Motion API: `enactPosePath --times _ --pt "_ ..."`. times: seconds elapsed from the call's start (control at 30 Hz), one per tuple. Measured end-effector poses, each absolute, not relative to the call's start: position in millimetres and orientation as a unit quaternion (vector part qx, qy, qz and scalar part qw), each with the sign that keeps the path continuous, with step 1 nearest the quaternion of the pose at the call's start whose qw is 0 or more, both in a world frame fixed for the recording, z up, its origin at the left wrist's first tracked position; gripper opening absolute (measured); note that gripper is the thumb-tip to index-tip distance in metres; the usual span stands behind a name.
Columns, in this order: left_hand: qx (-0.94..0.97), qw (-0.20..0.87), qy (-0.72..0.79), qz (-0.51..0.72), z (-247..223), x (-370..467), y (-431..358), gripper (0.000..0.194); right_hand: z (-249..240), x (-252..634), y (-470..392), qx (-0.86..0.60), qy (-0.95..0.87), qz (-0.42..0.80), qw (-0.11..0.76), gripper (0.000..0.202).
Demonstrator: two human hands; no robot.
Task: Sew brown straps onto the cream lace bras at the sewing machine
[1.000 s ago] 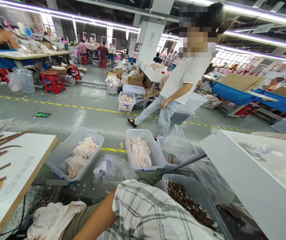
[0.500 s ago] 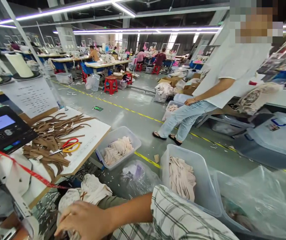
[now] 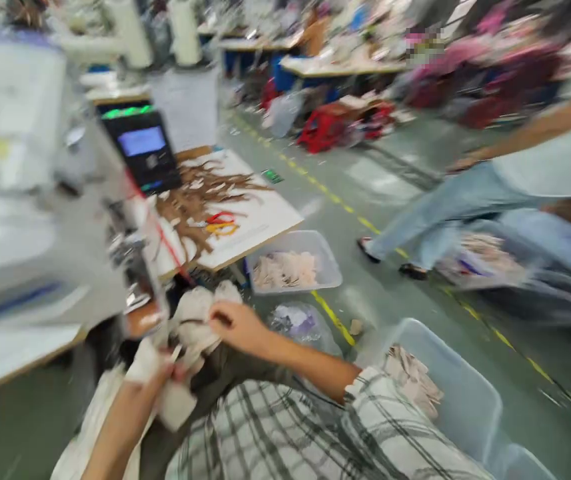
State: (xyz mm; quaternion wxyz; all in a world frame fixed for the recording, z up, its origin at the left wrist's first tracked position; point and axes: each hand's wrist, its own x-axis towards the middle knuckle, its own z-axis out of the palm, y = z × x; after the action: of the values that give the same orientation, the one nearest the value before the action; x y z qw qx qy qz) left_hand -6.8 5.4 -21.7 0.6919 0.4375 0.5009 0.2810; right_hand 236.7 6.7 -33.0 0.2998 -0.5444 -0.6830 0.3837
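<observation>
Head view: translucent rectangular plastic bins (image 3: 465, 387) and crumpled off-white cloth (image 3: 198, 323).
Two nearer bins each contain one pale beige fabric heap (image 3: 412, 380); the cloth lies over the lap (image 3: 220, 370); the left hand's (image 3: 148, 387) fingers pinch one loose flap, the right hand's (image 3: 242, 330) curl narrowly at the cloth, grip indeterminate; beyond, one pair of red-and-orange-handled scissors (image 3: 222, 223).

A garment sewing workshop, shown by the sewing machine (image 3: 35, 220), thread cones (image 3: 184, 33) and bins of cut fabric (image 3: 288, 268).

One worktop (image 3: 265, 213), counted
One control panel (image 3: 140, 143), one pair of scissors (image 3: 222, 225), two thread cones (image 3: 184, 33).
</observation>
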Motion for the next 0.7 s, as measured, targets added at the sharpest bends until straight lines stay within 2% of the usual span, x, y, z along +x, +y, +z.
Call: enactPosePath --times 0.1,0.2,0.4,0.57,0.7 --pt "0.365 0.667 0.552 0.343 -16 -4 -17 0.028 -39 231 0 -0.53 -0.692 0.351 0.342 0.016" --pt "0.261 0.659 0.567 0.421 -27 11 -18 0.028 -45 214 -9 -0.472 -0.732 0.319 0.374 0.014" --pt "0.27 0.62 0.557 0.481 -35 27 -31 0.026 -46 184 -19 -0.443 -0.751 0.277 0.402 0.013" --pt "0.345 0.578 0.586 0.45 -35 30 -33 0.031 -51 182 -11 -0.461 -0.735 0.292 0.402 0.013" --pt "0.418 0.522 0.626 0.401 -32 31 -34 0.03 -51 187 -9 -0.485 -0.707 0.355 0.373 0.01"
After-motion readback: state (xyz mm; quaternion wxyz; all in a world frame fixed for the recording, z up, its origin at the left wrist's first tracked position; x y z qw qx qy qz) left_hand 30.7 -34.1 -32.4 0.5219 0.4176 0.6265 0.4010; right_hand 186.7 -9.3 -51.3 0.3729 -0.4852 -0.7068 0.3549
